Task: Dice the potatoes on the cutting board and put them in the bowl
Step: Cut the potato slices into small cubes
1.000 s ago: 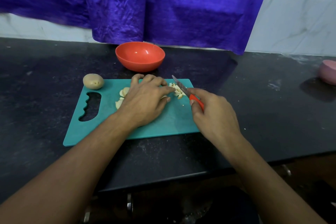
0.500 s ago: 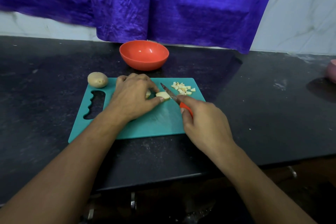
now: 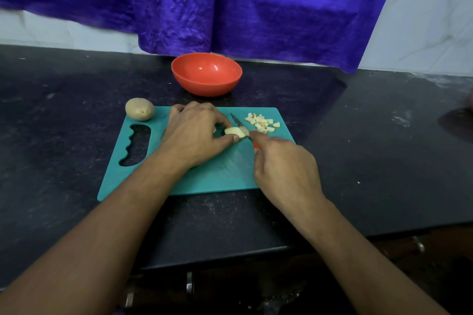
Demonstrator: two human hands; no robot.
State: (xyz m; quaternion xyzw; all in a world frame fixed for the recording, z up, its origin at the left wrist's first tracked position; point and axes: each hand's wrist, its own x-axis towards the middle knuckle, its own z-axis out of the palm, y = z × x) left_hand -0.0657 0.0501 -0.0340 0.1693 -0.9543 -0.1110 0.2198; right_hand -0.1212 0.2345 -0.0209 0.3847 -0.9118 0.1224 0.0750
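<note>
Left hand (image 3: pixel 194 133) pinches a pale potato slice (image 3: pixel 234 131) on the teal plastic cutting board (image 3: pixel 217 174); right hand (image 3: pixel 284 166) grips the red-handled knife (image 3: pixel 240 126) cutting it

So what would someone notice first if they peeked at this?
Probably the shiny purple cloth hanging across the back, with the bright orange bowl on the dark counter below it. Then the teal cutting board in the middle, where the left hand pinches a potato piece, the right hand holds a knife to it, and a pile of diced potato lies just beyond.
</note>
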